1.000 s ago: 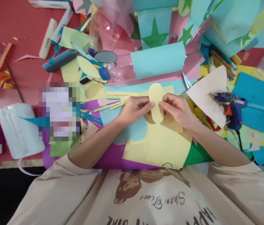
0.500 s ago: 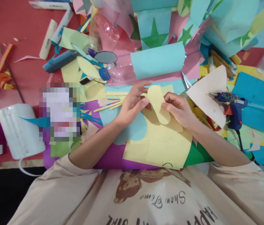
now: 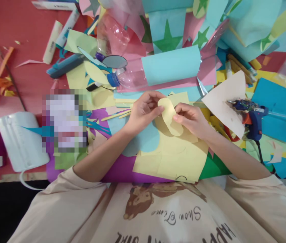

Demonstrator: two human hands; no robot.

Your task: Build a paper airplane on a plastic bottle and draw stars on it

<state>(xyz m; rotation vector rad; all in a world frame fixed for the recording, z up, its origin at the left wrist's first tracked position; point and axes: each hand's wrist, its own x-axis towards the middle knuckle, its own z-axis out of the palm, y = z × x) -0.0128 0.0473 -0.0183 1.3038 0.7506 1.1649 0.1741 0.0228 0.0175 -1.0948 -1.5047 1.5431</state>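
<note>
A pale yellow paper cutout point(image 3: 170, 116), long with rounded ends, is held tilted between my two hands. My left hand point(image 3: 146, 110) pinches its upper left edge between thumb and fingers. On the opposite edge, my right hand point(image 3: 190, 118) grips it the same way. The cutout looks slightly bent. Beneath it lie stacked yellow paper sheets point(image 3: 181, 162) and a light blue paper piece point(image 3: 146, 140). Just beyond the hands, a clear plastic bottle point(image 3: 133, 75) wrapped in light blue paper rests on its side, its blue cap pointing left.
At right, a blue glue gun point(image 3: 254, 118) lies on a white paper piece point(image 3: 224, 98), with a scissor blade point(image 3: 202, 88) poking out beside it. Markers point(image 3: 52, 42) lie at the upper left. A white case point(image 3: 22, 141) sits at left. Paper with green stars point(image 3: 167, 33) stands behind the bottle.
The cutout has gone from upright to tilted, its top leaning left, and now bends a little. My left hand loosened its fingers, then closed them again on the upper edge.
</note>
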